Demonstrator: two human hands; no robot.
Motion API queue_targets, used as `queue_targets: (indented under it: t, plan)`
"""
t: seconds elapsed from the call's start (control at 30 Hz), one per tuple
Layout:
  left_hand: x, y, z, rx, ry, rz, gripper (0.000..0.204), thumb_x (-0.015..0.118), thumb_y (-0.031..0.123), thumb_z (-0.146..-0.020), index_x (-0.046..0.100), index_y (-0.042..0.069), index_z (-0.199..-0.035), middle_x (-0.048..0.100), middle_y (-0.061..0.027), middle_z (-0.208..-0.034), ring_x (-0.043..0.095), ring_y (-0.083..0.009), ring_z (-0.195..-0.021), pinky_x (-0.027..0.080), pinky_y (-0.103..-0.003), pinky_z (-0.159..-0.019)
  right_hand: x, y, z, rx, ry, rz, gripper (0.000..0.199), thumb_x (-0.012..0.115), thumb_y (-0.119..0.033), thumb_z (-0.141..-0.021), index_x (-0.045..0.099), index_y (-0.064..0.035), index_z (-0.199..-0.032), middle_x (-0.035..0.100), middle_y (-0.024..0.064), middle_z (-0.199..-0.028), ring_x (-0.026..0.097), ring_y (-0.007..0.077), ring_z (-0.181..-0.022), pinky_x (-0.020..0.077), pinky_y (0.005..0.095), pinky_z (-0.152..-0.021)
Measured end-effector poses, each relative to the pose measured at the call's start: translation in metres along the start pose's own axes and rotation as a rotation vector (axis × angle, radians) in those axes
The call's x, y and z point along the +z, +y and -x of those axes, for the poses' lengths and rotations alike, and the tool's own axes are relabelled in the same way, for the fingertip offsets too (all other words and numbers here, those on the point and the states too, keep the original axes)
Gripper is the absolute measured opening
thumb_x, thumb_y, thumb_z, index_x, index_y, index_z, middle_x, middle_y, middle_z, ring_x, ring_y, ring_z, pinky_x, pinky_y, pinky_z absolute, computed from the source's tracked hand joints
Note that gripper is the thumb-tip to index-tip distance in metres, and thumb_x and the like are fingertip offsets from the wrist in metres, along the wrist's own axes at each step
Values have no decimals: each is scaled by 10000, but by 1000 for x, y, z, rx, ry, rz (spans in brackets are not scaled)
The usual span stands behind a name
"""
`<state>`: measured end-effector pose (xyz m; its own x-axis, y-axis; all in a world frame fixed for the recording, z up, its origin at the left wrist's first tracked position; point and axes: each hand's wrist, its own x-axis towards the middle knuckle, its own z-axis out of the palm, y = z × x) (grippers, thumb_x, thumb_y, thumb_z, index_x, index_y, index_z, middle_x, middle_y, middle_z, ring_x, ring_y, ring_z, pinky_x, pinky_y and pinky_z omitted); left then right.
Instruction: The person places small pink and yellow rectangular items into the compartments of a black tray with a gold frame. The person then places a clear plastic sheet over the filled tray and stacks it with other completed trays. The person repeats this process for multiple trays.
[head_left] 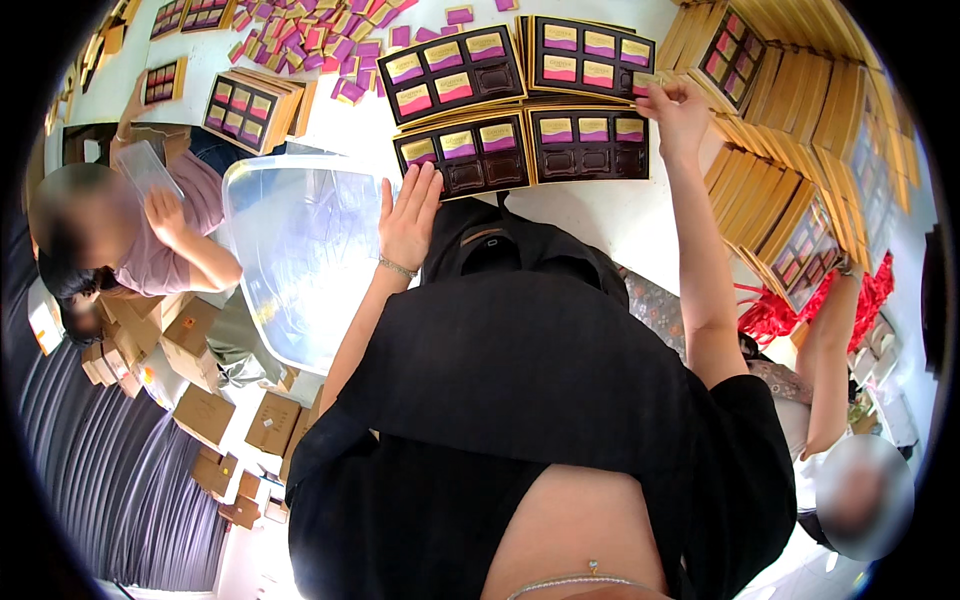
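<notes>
Four stacks of gold-edged boxes with dark six-slot trays stand before me. The far left tray (455,72) has one bare slot. At the far right tray (597,58), my right hand (677,115) pinches a small gold-and-pink wrapped chocolate (642,83) over the lower right slot. In the near left tray (470,178) and the near right tray (590,160), the upper rows hold gold-and-purple chocolates and the lower rows show bare slots. My left hand (408,215) lies with fingers stretched on the left edge of the near left tray.
Loose wrapped chocolates (300,35) are heaped at the far side of the white table. A clear plastic bin (290,260) stands on the left by a co-worker. Stacks of gold-edged boxes (790,95) crowd the right, near another person's arm and red ribbon (875,295).
</notes>
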<state>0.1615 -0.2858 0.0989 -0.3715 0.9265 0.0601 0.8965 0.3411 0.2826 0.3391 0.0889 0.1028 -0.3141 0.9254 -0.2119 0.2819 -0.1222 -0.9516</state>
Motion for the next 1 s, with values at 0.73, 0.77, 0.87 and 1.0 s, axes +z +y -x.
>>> queue_targets:
  t: [0.73,0.77,0.87,1.0]
  plan:
    - [43,-171,-270,-255,10,60,268,699,314,-823,695,133,-1021,647,-63,-1077,606,-274,-1023,496,-407,-863,14,-26,38,-671,-377,1257,581,601,-258,-922,404,-36,-1421,351,134,-1514,311,296,-1413,233,541,-1132]
    - [49,-169,-281,-252,-1,6,292,711,322,-810,688,137,-1035,635,-65,-1093,590,-275,-1048,490,-411,-878,13,-28,38,-662,-380,1257,575,604,-253,-921,410,-44,-1420,360,135,-1510,313,293,-1414,223,543,-1135]
    - [62,-169,-300,-332,-38,-62,393,761,359,-758,665,141,-1071,579,-70,-1178,501,-273,-1169,443,-435,-950,28,-52,23,-773,-339,1144,512,626,-205,-904,475,-62,-1372,445,132,-1451,382,290,-1373,242,548,-1124]
    - [61,-170,-298,-286,-21,-96,437,765,403,-750,650,130,-1071,582,-63,-1162,489,-273,-1170,395,-466,-985,124,-97,-43,-951,-287,699,329,668,-64,-827,622,-71,-1153,652,99,-1114,604,299,-1042,471,403,-918]
